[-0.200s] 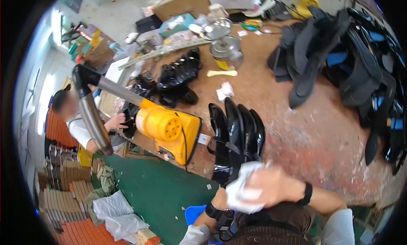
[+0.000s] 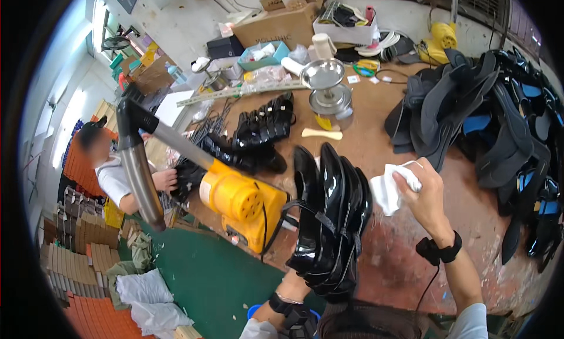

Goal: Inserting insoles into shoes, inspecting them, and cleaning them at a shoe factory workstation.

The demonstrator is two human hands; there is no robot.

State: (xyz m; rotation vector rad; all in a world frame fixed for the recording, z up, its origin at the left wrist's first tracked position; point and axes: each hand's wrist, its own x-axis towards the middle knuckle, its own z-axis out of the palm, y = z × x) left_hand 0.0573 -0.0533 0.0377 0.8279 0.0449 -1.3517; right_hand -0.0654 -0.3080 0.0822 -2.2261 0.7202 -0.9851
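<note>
"Was it bright?"
"Yes; white strip lights glowed on the far left."
"Any glare?"
"Sharp streaks shone on the glossy black shoes, and the metal dish gleamed."
"Distortion?"
"Straight edges bowed, corners went black, and blur covered the left-side person's head."

Light sleeves and black straps, seen from my remote seat.
I see a pale left sleeve and a pale right sleeve, both short. The bare right hand comes before a black wrist band with a small dark box and a thin black cable; the left wrist has a thin light bracelet and a black strap.
</note>
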